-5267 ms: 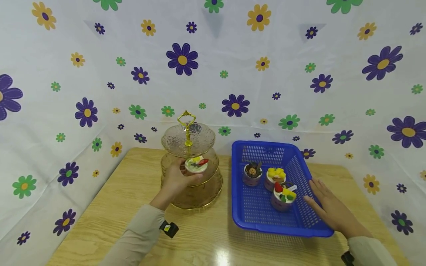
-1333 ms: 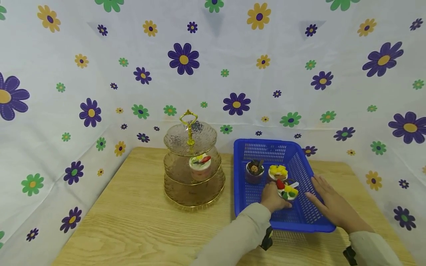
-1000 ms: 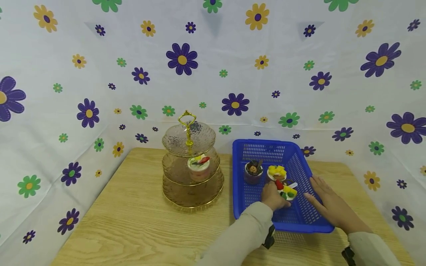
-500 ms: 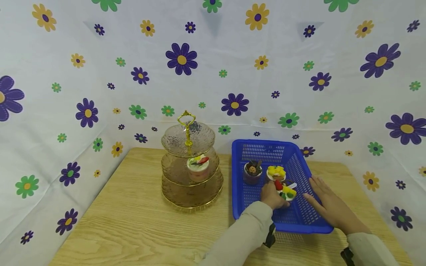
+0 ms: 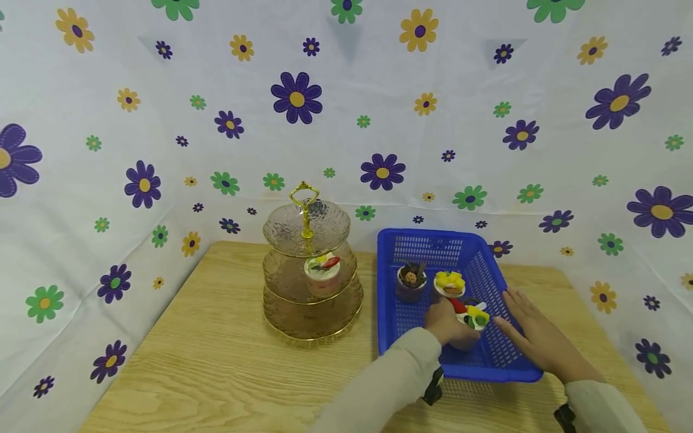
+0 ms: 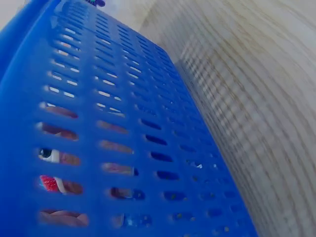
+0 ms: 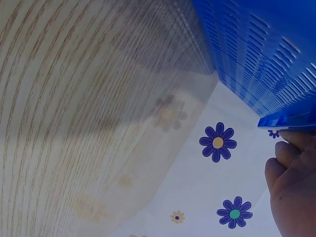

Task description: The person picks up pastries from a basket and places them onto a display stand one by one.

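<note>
We see the left hand (image 5: pixel 448 323) clamped on a fruit cup (image 5: pixel 470 319) inside the blue basket (image 5: pixel 383 300), toward its near right part. The thumb lies along the cup's near side and the fingers are at its left; we cannot tell how far they reach round, as the hand itself covers them. The topping shows a red strawberry, a yellow piece and green leaves, just to the right of the fingers.

The right hand (image 5: pixel 544 346) rests on the basket's right rim, its fingers straight and close together, the thumb spread apart from them.

Just beyond the held cup we find a yellow-topped cup (image 5: pixel 449 284), and to its left a chocolate-topped cup (image 5: pixel 411 282), both upright. The left sleeve (image 5: pixel 397 373) passes over the basket's near left corner. In the left wrist view, the slotted wall hides most of the contents from us.

To the left, well apart from the basket, a three-tier stand (image 5: pixel 281 279) rises from the wooden table (image 5: pixel 216 343); a red-garnished cup (image 5: pixel 322 279) sits on its middle tier. Behind everything we see a flowered cloth (image 5: pixel 346 138).
</note>
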Available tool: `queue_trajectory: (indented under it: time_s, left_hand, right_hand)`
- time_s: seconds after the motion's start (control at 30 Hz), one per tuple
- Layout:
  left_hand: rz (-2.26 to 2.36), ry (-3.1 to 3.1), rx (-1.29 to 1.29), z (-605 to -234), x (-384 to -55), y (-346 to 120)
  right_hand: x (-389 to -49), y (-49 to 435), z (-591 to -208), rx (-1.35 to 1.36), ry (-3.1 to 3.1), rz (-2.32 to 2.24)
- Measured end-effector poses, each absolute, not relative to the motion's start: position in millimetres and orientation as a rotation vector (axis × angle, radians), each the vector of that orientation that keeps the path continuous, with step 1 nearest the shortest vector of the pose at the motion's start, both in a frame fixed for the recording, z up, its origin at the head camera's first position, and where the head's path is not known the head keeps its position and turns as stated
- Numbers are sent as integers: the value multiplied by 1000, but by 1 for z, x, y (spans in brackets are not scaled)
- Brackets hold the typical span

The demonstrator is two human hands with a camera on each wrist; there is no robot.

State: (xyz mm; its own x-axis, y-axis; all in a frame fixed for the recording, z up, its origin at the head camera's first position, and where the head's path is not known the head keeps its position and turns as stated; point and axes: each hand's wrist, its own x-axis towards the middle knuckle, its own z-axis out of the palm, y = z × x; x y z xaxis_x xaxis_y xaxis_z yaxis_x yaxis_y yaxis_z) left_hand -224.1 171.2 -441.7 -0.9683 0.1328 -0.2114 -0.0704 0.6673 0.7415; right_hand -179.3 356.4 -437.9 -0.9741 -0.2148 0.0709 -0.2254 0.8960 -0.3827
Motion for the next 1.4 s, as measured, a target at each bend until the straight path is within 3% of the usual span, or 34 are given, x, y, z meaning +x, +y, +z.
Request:
queue_trajectory:
  time_s: [0.63, 1.4]
  left_hand:
    - [960, 2754, 464, -411, -228, 129]
    - [1555, 2636, 679, -381, -204, 45]
  right_hand:
    - [-178, 357, -436, 343, -3043, 625]
    - [-180, 357, -439, 369, -3026, 622]
